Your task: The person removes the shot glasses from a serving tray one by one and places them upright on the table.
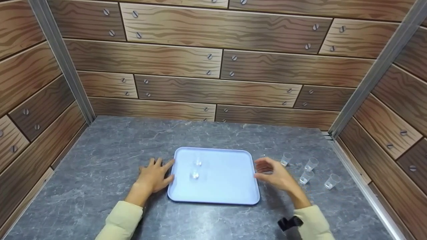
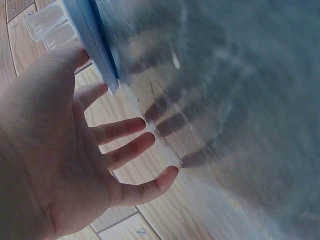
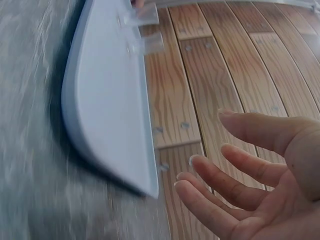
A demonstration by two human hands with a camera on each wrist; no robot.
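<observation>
A light blue rectangular tray (image 1: 227, 183) lies flat on the table. Two small clear shot glasses stand upright on its left half, a nearer glass (image 1: 195, 174) and a farther glass (image 1: 198, 160). My left hand (image 1: 154, 176) is spread beside the tray's left side, thumb and index fingertips at the rim, the other fingertips on the table. Beyond the tray's right edge is my right hand (image 1: 275, 173), its fingers loosely bent and nothing between them. In the right wrist view a gap shows between that hand and the tray (image 3: 107, 90).
Several more clear shot glasses (image 1: 312, 164) stand on the table to the right of my right hand. The grey marbled tabletop (image 1: 133, 136) is bounded by wood-plank-patterned walls (image 1: 213, 63) and metal corner posts (image 1: 363, 73).
</observation>
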